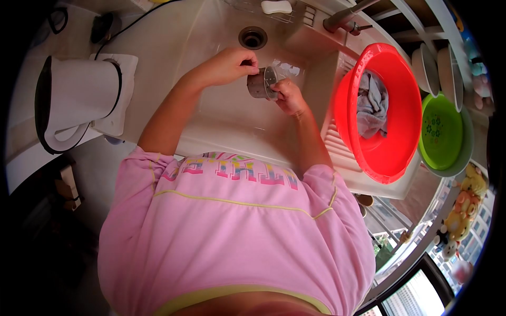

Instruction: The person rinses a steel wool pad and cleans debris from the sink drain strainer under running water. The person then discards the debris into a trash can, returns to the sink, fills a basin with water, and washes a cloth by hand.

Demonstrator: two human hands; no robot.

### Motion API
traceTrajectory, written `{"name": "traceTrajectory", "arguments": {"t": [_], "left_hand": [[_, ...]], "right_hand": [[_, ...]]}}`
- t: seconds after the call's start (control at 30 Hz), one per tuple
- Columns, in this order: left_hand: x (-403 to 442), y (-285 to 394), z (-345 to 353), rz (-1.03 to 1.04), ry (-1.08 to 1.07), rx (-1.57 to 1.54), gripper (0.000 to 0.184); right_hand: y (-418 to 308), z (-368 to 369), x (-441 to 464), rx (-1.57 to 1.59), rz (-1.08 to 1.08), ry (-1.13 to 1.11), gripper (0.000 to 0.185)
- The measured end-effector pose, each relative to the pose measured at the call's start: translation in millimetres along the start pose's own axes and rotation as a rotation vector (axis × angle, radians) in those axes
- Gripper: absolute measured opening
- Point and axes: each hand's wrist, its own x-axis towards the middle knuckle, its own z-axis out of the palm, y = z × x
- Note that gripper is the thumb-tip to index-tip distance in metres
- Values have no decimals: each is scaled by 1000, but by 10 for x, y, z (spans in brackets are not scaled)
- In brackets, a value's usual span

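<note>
Above the sink basin point(226, 113), a small grey-brown cup point(257, 86) with a paler, dotted, see-through-looking end is tilted on its side. My right hand point(288, 98) grips it at that paler end, fingers curled around the edge. My left hand point(238, 65) is closed in a pinch, its fingertips at the cup's upper left edge. Whether anything thin lies between those left fingertips is hidden. Just beyond the hands is the round drain point(253, 38). What the cup contains, if anything, does not show.
A red basin point(403, 121) holding a grey cloth point(372, 100) leans on the ribbed drainboard at right. Green point(437, 131) and white bowls stand past it. The tap point(342, 20) is at the far right corner. A white kettle point(81, 95) with a cord stands left.
</note>
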Motion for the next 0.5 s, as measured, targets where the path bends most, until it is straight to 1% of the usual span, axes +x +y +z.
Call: {"name": "traceTrajectory", "arguments": {"t": [0.07, 0.13, 0.2, 0.3, 0.4, 0.5], "left_hand": [[-25, -16, 0, -1, -23, -103, 14], [-61, -28, -2, -21, -21, -245, 14], [-94, -21, -47, -56, 14, -423, 14], [-166, 13, -198, -67, 143, -765, 5], [-200, -46, -160, -114, 209, -631, 6], [-188, -49, 109, -70, 196, -581, 11]], "right_hand": [[-2, -5, -9, -62, 9, 44, 27], [-26, 15, -8, -49, -21, 46, 27], [-38, 17, -9, -21, -54, 56, 26], [-24, -69, -20, 46, -93, 65, 24], [58, -187, 11, 117, -121, 70, 24], [121, -197, 57, 159, -169, 104, 24]]}}
